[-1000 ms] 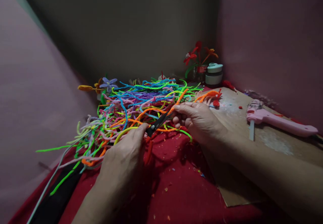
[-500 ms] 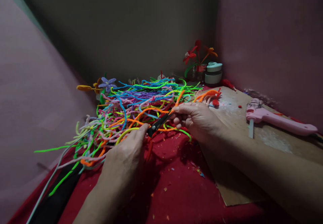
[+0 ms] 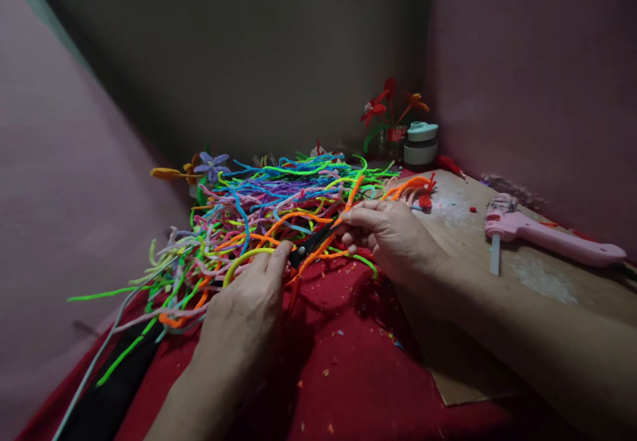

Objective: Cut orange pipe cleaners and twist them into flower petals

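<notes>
My left hand is closed round the handles of black scissors, whose blades point up and to the right. My right hand pinches an orange pipe cleaner near the scissor tips; one end sticks up above the fingers and an orange length runs down along the blades. Behind both hands spreads a tangled pile of pipe cleaners in blue, green, pink, purple and yellow. My fingers hide part of the blade tips.
A pink glue gun lies on a brown board at the right. Red flowers and a mint-lidded container stand at the back. Small scraps dot the red cloth. A purple flower is back left.
The orange length below my right hand now shows along the scissor blades, down to the handles. Both hands have barely moved.
</notes>
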A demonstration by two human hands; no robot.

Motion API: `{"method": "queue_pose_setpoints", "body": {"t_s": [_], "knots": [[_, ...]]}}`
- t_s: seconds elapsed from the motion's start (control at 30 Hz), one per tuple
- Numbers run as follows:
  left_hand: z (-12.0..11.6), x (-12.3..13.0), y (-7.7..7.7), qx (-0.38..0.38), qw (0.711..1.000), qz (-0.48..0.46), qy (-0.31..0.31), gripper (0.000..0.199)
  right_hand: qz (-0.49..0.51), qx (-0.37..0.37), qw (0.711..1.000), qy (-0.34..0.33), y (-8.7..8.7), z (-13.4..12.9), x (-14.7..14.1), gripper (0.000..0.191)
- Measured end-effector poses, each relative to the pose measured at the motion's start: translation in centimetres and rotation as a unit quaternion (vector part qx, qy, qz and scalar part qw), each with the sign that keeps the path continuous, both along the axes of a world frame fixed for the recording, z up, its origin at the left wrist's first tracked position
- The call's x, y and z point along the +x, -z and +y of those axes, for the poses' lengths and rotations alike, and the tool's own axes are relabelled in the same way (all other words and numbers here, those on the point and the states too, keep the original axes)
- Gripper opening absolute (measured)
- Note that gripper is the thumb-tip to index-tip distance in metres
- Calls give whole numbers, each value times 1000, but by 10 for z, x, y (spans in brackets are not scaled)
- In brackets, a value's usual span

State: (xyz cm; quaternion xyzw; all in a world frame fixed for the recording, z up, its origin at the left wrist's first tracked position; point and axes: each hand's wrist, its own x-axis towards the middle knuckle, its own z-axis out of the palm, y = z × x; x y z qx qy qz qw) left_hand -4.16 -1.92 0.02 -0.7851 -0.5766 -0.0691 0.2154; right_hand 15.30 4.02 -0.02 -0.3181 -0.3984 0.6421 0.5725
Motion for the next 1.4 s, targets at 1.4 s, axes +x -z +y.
{"method": "queue_pose_setpoints", "body": {"t_s": [1.4], "knots": [[-1,8,5,-54,995,-76,44,43,129,-141,980,-63,4,6,-2,13]]}}
